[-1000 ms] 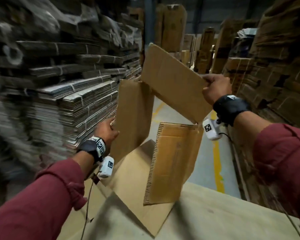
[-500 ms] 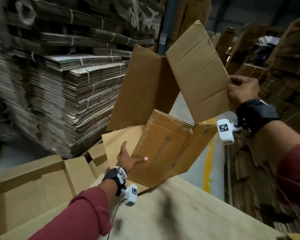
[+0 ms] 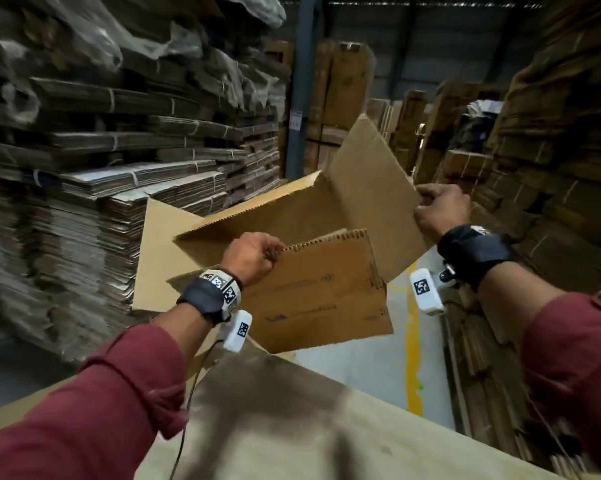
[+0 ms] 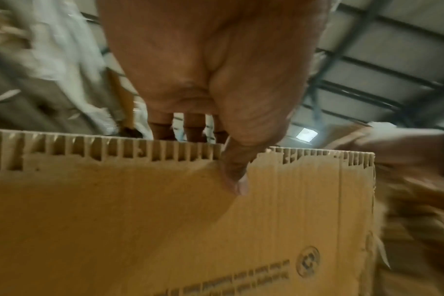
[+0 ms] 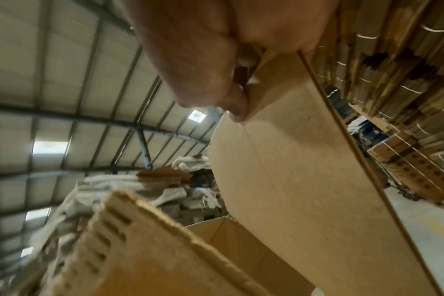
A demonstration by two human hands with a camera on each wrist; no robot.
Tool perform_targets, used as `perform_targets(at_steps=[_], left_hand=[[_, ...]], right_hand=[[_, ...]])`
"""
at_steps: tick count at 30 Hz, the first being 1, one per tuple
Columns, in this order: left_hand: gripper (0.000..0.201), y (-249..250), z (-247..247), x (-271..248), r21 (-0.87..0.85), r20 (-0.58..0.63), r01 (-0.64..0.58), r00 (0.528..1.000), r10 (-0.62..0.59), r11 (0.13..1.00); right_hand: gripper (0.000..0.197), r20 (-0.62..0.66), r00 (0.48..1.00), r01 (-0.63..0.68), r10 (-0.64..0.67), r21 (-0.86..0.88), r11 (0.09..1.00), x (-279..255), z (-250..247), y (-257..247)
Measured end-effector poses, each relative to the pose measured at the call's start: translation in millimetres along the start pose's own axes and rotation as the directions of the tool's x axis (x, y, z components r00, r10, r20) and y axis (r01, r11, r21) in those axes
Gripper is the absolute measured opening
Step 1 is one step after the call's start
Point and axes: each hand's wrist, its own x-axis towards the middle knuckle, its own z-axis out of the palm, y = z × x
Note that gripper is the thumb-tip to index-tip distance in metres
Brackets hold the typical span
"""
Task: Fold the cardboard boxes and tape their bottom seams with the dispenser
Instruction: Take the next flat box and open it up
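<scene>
I hold one brown cardboard box (image 3: 292, 216) half unfolded in the air above the work table (image 3: 378, 431). My left hand (image 3: 257, 254) grips the ragged corrugated top edge of its near printed flap (image 3: 320, 289), thumb (image 4: 235, 176) on the printed face (image 4: 165, 230) and fingers behind. My right hand (image 3: 437, 209) pinches the right edge of the tall upright flap (image 3: 372, 188); in the right wrist view the thumb (image 5: 233, 106) presses that flap (image 5: 304, 180). No tape dispenser is in view.
Tall stacks of bundled flat cardboard (image 3: 101, 202) line the left side, and more stacks (image 3: 552, 168) stand on the right. A grey floor with a yellow line (image 3: 413, 341) runs between them beyond the table. A blue steel column (image 3: 301, 81) rises behind the box.
My left hand rose from under the box and took hold of the near flap's top edge. The box has swung flatter and lower, with my right hand still on the tall flap.
</scene>
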Motion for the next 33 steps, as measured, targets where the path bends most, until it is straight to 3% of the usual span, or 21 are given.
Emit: perform_targets(at_steps=[5,10,18,24,29,33], left_hand=[[0.037,36,41,-45,0.294,0.196,-0.308,0.946,0.258,0.905],[0.035,55,51,-67,0.351,0.279,-0.447,0.889,0.364,0.823],[0.039,97,7,-62,0.349,0.316,-0.442,0.886,0.34,0.827],[0.045,138,-39,-89,0.428,0.367,-0.425,0.888,0.276,0.797],[0.054,155,-21,-127,0.44,0.44,-0.325,0.891,0.115,0.837],[0.06,168,22,-140,0.471,0.403,-0.294,0.91,0.094,0.831]], right_hand=[[0.053,0.258,0.965,0.093,-0.032,-0.225,0.97,-46,35,17],[0.048,0.421,0.905,0.191,-0.054,-0.289,0.938,-66,45,47],[0.043,0.275,0.958,0.137,-0.077,-0.204,0.969,-42,-11,53],[0.026,0.147,0.989,0.019,0.014,-0.223,0.975,-37,-44,66],[0.031,0.184,0.973,-0.103,0.141,-0.202,0.974,-66,-38,105],[0.028,0.269,0.958,-0.046,0.101,-0.201,0.978,-88,-33,128]])
